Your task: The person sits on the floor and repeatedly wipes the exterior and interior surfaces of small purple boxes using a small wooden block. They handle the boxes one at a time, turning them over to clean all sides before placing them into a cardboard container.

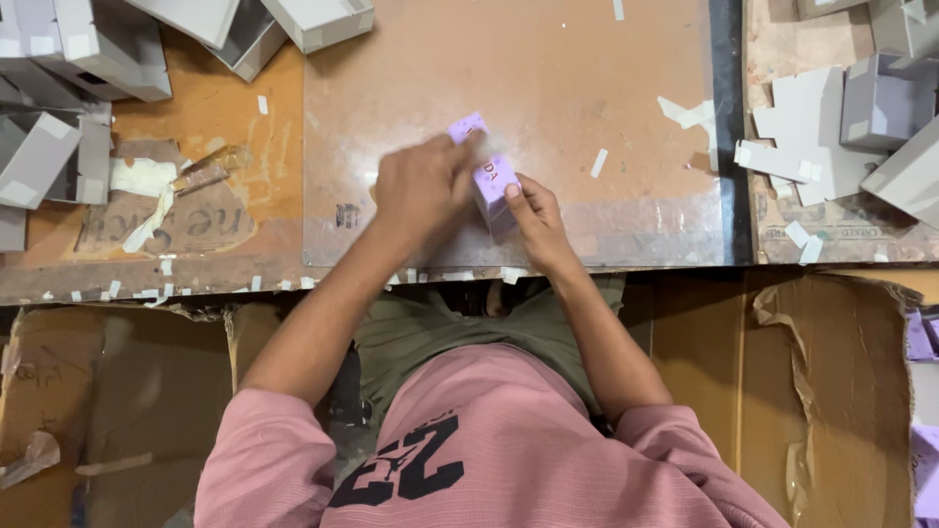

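We see a person from above holding one small purple box (486, 176) near the front edge of a scuffed brown worktable (548, 78): the right hand (533, 210) grasps the box's near end, while the left hand (423, 186), blurred, curls over its top side, fingers pressing on it. We judge this box only partly finished, since grey box shells (59, 59) are heaped at the left, grey flat pieces (812, 137) at the right, and more purple boxes (921, 391) show at the right edge.

Matt lilac card box (486, 176), worn scuffed wooden bench (548, 88), grey cardboard boxes (88, 49), perhaps paper scraps (599, 162)
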